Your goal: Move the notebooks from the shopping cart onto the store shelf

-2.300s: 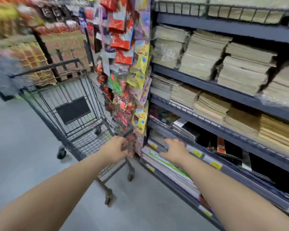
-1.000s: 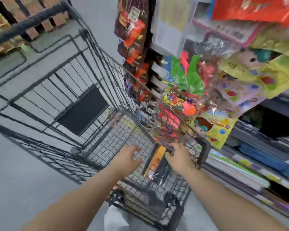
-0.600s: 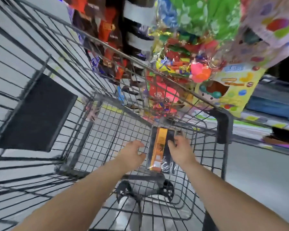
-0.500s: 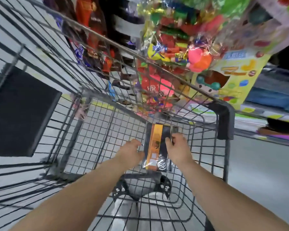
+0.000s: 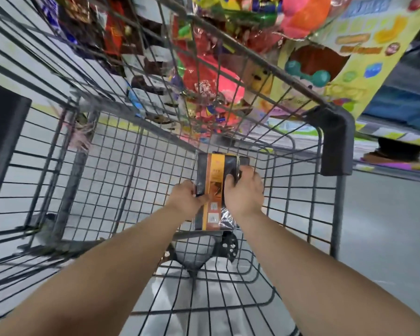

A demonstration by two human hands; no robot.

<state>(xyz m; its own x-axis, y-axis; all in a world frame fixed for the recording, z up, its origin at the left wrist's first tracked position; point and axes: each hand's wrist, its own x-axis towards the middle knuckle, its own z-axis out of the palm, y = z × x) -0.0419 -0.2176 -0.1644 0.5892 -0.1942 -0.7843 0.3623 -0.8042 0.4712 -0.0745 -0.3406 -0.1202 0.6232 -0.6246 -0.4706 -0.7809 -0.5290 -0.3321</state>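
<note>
This looks like the pick-up stage. The wrapped notebook pack [image 5: 215, 170] lies low in the shopping cart [image 5: 337, 141]. The left hand [image 5: 187, 197] pinches its left edge and the right hand [image 5: 244, 190] curls fingers [image 5: 246, 171] over its right edge. Carrying it to the store shelf [image 5: 393, 137] remains.

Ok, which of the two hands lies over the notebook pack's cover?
The right hand: it lies on the notebook pack, fingers curled round its right edge. The left hand only pinches the left edge.
</note>
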